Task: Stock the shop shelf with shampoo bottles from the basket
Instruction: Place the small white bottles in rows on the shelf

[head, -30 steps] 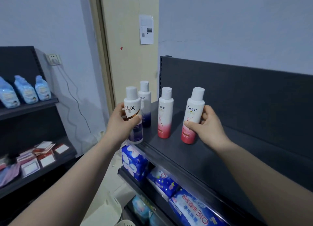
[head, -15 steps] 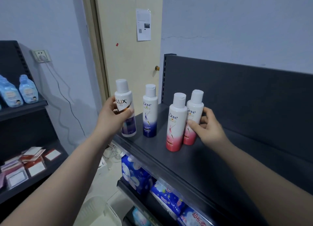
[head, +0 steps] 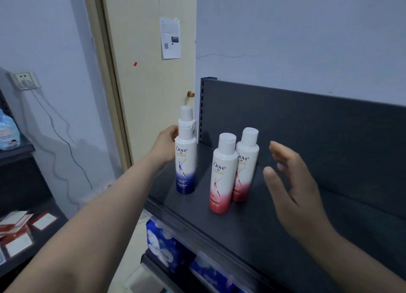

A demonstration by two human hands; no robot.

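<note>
On the dark top shelf (head: 285, 231) a blue-and-white Dove bottle (head: 185, 163) stands upright near the left end. Directly behind it only the white cap of the Lux bottle (head: 186, 113) shows. My left hand (head: 165, 146) is wrapped around that hidden bottle, fingers out of sight behind the Dove bottle. Two pink-and-white Dove bottles stand close together to the right, the front one (head: 222, 178) and the rear one (head: 246, 160). My right hand (head: 292, 180) hovers open beside them, fingers spread, touching neither.
The shelf's dark back panel (head: 307, 125) rises behind the bottles. Blue packs (head: 162, 246) fill the lower shelf. At left stands another dark rack with cards (head: 24, 229) and a pale blue bottle (head: 6, 132). A cream door (head: 149, 77) is behind.
My left hand carried the Lux bottle from the shelf front to behind the blue Dove bottle. My right hand set the pink bottle behind the other, let go and drew back open.
</note>
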